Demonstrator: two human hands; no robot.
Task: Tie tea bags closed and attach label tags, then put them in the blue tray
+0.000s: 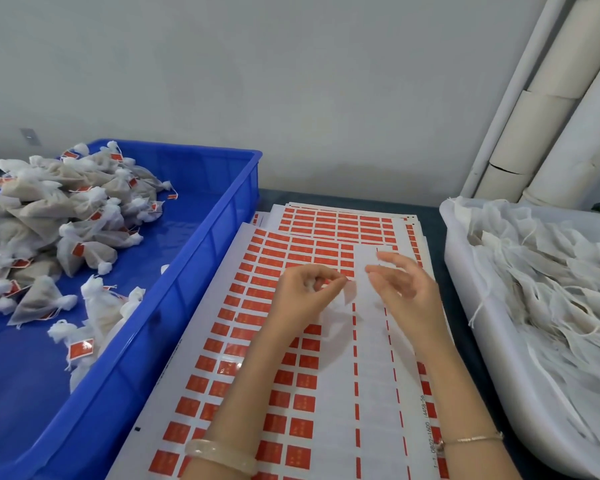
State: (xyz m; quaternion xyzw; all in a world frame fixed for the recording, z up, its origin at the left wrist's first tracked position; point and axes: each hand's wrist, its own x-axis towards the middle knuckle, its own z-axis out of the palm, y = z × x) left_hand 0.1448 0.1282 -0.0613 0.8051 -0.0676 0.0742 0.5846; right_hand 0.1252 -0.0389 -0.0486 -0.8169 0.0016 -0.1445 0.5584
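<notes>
One tea bag (349, 296) is in play, a blurred scrap of white mesh hanging from our left hand (305, 292). That hand's fingers are curled in and pinch the bag's gathered neck above the label sheet (257, 341). Our right hand (404, 289), just beside it at three o'clock, has its fingers loosely spread and grips nothing we can make out. Whether a thread or a label clings to a fingertip is lost in the blur.

We judge that we are at the tying or tagging step for this bag. To do it well, we should keep the left pinch tight on the neck so the filling stays put. The right fingers can then draw the string snug, peel a red label from beside the bare strip (371, 341) at five o'clock, and fold it squarely over the string's end.

At nine o'clock the blue tray (201, 258) holds the pile of finished bags (49, 220), many showing a red tag; ours goes there. At three o'clock the white tub (465, 306) holds the untied bags (551, 271) for the next round.
</notes>
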